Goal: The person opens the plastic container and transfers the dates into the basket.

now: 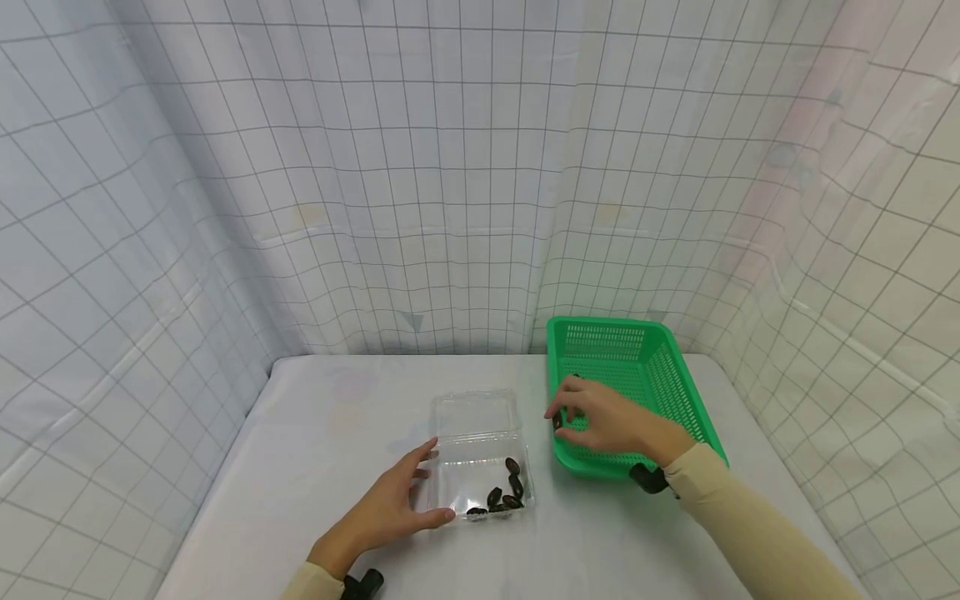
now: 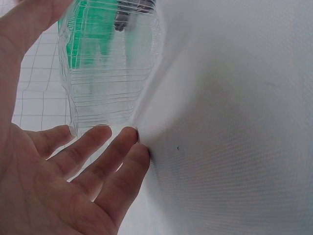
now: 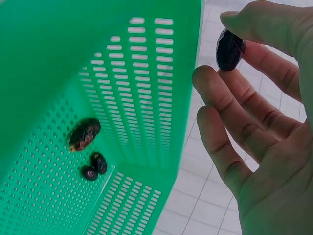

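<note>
Between thumb and fingertips my right hand (image 1: 611, 419) pinches a dark, wrinkled date (image 3: 230, 50), over the left rim of the green basket (image 1: 555, 354). A few more dates (image 3: 85, 133) lie on the basket floor in the right wrist view. Left of the basket sits a clear plastic clamshell box (image 1: 457, 479), its lid (image 1: 476, 413) folded back away from me. Several dates (image 1: 515, 486) are gathered along the box's right and front sides. My left hand (image 1: 390, 504) is spread at the box's left side, fingertips right at its edge.
A white cloth covers the table (image 1: 337, 433). White grid-patterned curtains (image 1: 442, 183) enclose it at the back and both sides. The basket stands near the back right corner, close to the rear curtain.
</note>
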A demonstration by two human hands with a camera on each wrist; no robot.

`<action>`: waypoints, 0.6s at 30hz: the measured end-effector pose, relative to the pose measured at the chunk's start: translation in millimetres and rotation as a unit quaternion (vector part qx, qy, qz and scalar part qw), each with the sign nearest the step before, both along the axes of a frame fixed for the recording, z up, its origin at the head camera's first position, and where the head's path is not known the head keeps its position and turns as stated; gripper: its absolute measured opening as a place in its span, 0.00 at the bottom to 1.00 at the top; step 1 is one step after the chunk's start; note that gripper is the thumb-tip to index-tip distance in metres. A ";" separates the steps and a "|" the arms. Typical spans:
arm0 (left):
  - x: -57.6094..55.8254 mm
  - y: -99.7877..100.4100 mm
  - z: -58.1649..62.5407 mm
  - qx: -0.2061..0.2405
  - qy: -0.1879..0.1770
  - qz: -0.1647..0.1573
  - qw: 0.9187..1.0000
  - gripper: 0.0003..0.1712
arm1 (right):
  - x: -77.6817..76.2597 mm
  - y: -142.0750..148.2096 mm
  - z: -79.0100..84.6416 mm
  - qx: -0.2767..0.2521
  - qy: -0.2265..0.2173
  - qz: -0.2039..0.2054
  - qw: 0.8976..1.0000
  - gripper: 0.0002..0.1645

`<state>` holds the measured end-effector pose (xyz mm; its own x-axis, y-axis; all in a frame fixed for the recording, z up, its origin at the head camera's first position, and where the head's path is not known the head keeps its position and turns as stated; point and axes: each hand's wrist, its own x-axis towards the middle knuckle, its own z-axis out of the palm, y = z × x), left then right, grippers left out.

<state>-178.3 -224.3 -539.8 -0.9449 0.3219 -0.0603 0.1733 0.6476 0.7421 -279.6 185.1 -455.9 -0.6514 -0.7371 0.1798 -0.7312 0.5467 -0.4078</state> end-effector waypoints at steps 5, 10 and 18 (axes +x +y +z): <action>0.1 0.0 -0.2 -0.003 0.003 0.000 1.000 0.71 | -4.7 7.8 -1.1 -0.010 -0.002 0.004 1.000 0.13; 0.1 0.3 -0.2 -0.006 0.004 -0.001 1.000 0.71 | -9.4 15.6 -3.1 -0.006 -0.010 -0.002 1.000 0.12; -0.1 0.1 -0.2 -0.005 0.003 -0.001 1.000 0.71 | -18.1 27.3 -6.0 0.007 -0.023 -0.020 1.000 0.12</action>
<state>-178.4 -224.1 -540.0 -0.9448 0.3227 -0.0573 0.1793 0.6552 0.7339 -297.7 212.3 -461.9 -0.6877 -0.7125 0.1396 -0.6897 0.5810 -0.4321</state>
